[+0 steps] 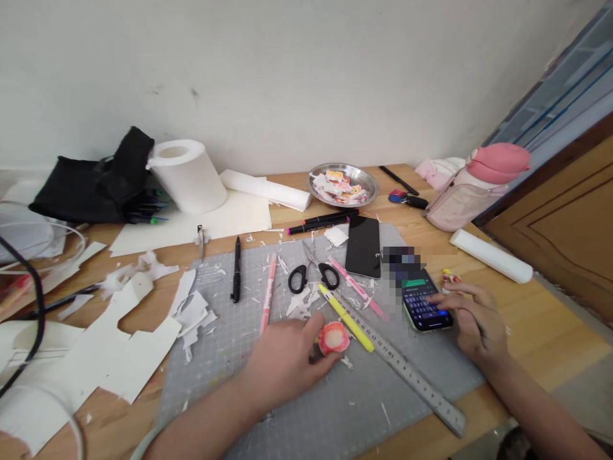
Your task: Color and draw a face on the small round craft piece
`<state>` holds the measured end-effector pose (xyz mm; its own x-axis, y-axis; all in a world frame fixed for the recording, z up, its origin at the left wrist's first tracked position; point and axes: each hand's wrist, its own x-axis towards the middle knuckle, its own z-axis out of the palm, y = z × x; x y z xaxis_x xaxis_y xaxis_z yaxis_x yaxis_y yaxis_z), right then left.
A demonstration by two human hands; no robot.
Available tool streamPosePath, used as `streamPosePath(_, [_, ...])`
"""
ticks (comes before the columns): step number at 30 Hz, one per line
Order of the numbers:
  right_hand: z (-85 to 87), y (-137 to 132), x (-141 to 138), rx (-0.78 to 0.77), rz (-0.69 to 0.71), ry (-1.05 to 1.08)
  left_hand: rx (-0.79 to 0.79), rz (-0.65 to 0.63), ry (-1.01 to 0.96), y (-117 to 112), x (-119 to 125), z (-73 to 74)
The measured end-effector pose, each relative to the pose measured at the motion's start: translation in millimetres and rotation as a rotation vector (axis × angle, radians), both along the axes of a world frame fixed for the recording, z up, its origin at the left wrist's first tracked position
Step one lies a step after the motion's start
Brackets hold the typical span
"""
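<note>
Pinched between the thumb and fingers of my left hand [287, 351] is a small paper cutout [334, 338], reddish pink around a cream middle. It is just above or on the grey cutting mat [316, 415]. My right hand [476, 319] has a finger over the lit keyboard of a smartphone [424, 306], its other fingers apart and holding nothing. Part of the phone's screen is blurred out. Close to my left hand are a yellow highlighter [347, 319], a steel ruler [416, 377], black-handled scissors [313, 271] and an orange-pink marker [269, 291]. A pink marker [357, 287] lies beyond the highlighter.
A metal bowl [371, 195] of coloured cutouts stands near the wall, with a dark tablet-like device [363, 246] in front. A paper roll [194, 179] and a black pouch [81, 188] are back left. Cut paper [138, 358] covers the left side. A pink bottle [472, 191] stands right.
</note>
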<state>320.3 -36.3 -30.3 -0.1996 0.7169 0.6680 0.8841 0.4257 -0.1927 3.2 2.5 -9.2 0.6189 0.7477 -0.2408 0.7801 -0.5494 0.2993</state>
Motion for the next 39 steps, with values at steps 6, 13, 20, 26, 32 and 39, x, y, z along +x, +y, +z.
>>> streamPosePath(6, [-0.4, -2.7, 1.3, 0.033, -0.036, -0.001, -0.009, 0.008, 0.008, -0.5, -0.3, 1.7])
streamPosePath(13, [0.6, -4.8, 2.5, 0.11, -0.105, -0.016, 0.006, -0.007, -0.001, -0.4, 0.1, 1.4])
streamPosePath(20, [3.1, -2.8, 0.7, 0.085, -0.054, -0.032, -0.006, 0.001, 0.01, -0.3, 0.1, 1.8])
streamPosePath(26, [1.9, -4.5, 1.3, 0.094, -0.054, 0.01, -0.011, 0.004, 0.0, 0.1, -0.1, 1.3])
streamPosePath(32, [2.4, -4.5, 0.7, 0.039, 0.061, 0.011, -0.012, 0.003, -0.006, -0.6, -0.4, 1.7])
streamPosePath(39, [1.4, -3.2, 0.3, -0.008, 0.047, -0.024, -0.017, 0.004, -0.001, 0.0, 0.2, 1.0])
